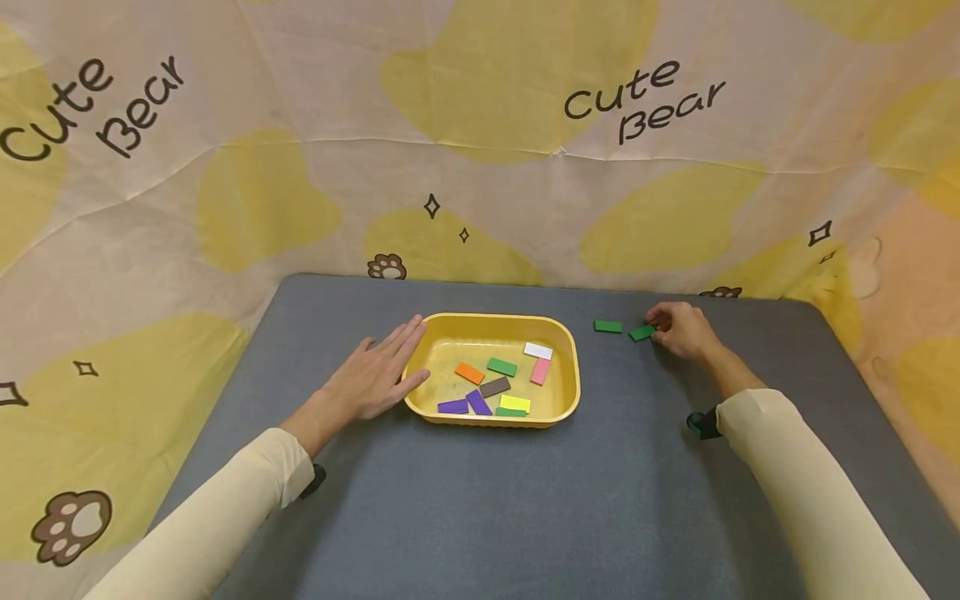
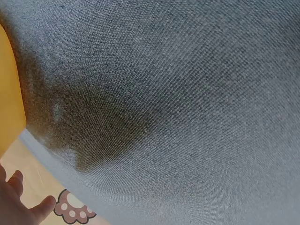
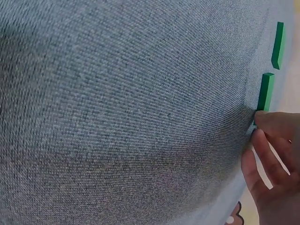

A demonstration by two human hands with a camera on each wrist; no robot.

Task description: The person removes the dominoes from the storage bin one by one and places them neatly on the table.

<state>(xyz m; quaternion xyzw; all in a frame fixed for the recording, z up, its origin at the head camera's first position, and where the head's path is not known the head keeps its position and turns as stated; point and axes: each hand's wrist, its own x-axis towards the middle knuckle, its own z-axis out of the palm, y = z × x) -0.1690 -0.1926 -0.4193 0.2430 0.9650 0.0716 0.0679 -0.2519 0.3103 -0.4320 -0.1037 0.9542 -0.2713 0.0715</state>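
My right hand [image 1: 681, 332] pinches one end of a green block [image 1: 642, 333] low over the table's far right part; the right wrist view shows thumb and fingertips at the end of this green block [image 3: 266, 91]. Just left of it lies a second green block [image 1: 608, 327], also seen in the right wrist view. My left hand [image 1: 377, 372] rests at the left rim of a yellow tub [image 1: 491, 421], its fingers straight. Inside the tub lie several flat blocks, among them an orange block [image 1: 469, 372], a white block [image 1: 537, 351], a pink block [image 1: 541, 371] and a brown block [image 1: 495, 387].
Also in the tub are two purple blocks, a yellow block [image 1: 515, 403] and two green ones. The grey cloth-covered table [image 1: 510, 508] reaches back to a patterned curtain [image 1: 480, 100] that hangs behind it and along both sides.
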